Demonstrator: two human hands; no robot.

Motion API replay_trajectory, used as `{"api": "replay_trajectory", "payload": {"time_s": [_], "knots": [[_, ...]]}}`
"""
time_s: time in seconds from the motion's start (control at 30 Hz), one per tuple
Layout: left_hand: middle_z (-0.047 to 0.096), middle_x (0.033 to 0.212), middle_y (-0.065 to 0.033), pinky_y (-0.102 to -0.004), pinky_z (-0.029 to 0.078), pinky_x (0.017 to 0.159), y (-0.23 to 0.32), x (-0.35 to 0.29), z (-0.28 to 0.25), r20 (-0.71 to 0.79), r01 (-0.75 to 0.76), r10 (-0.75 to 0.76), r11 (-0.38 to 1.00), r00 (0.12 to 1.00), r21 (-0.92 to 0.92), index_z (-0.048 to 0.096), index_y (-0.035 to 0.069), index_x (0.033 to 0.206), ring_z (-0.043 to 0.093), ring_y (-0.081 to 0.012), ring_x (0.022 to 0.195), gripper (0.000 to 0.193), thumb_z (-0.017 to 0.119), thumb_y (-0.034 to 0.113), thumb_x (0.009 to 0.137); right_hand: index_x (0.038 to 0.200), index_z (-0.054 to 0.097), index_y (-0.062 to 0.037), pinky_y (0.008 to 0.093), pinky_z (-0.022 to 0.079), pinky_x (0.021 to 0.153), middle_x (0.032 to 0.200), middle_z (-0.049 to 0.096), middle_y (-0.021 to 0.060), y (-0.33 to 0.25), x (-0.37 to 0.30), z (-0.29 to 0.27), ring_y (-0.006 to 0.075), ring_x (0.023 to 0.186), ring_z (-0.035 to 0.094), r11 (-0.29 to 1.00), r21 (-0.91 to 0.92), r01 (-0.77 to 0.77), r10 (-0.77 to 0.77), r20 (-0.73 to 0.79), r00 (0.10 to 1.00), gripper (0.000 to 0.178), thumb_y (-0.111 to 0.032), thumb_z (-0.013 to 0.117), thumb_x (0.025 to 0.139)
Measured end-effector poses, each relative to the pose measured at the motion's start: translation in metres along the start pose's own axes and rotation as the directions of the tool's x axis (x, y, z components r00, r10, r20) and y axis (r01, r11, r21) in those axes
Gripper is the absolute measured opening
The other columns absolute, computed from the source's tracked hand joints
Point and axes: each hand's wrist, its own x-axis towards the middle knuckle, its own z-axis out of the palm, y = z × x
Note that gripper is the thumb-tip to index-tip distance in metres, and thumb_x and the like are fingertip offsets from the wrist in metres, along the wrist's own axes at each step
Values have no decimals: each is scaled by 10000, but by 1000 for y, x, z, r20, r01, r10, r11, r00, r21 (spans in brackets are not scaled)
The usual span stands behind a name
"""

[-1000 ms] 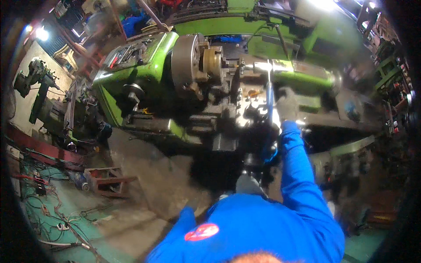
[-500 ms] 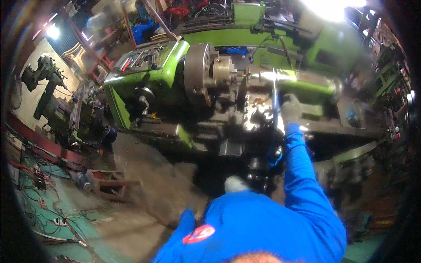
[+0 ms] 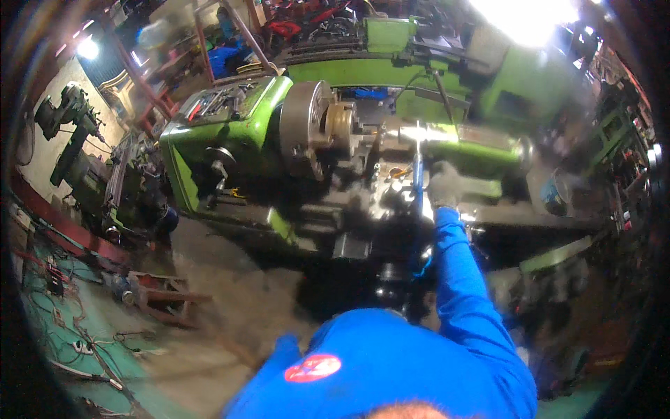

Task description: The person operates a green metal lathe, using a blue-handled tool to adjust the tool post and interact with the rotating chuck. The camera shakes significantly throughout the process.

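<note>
The right hand is just beside the long blue piece at the green lathe, its grip too blurred to tell.

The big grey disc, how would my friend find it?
Find the nearest green machine. Its left end is a box with tools on top; the grey disc stands just right of that. The disc is far bigger than the brassy ring beside it.
</note>
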Motion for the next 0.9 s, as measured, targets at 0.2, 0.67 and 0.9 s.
{"api": "replay_trajectory", "payload": {"time_s": [0.2,0.67,0.9], "knots": [[685,1233,-266,-565,498,1004,76,68,-41,-199,-130,139,990,970,56,735,118,1154,623,-472,1196,340,477,307,1040,1103,746,-110,477,542,957,1129,743,174,-6,0,-7,392,1082,694,995,2,104,-104,43,994,310,-46,568,858],[712,1226,-219,-537,547,961,120,-35,21,-229,25,44,957,972,288,735,103,1150,679,-384,1147,321,486,263,1024,837,749,-148,449,502,805,858,723,97,4,0,4,303,869,683,912,193,361,-309,-255,916,90,-217,691,830],[735,1194,-189,-512,574,934,126,-67,79,-339,115,-11,951,941,288,740,121,1161,713,-346,1098,299,509,233,1008,845,695,-90,492,523,810,898,697,171,1,-2,-11,394,918,664,907,274,320,-327,-23,945,77,-162,676,831]]}}
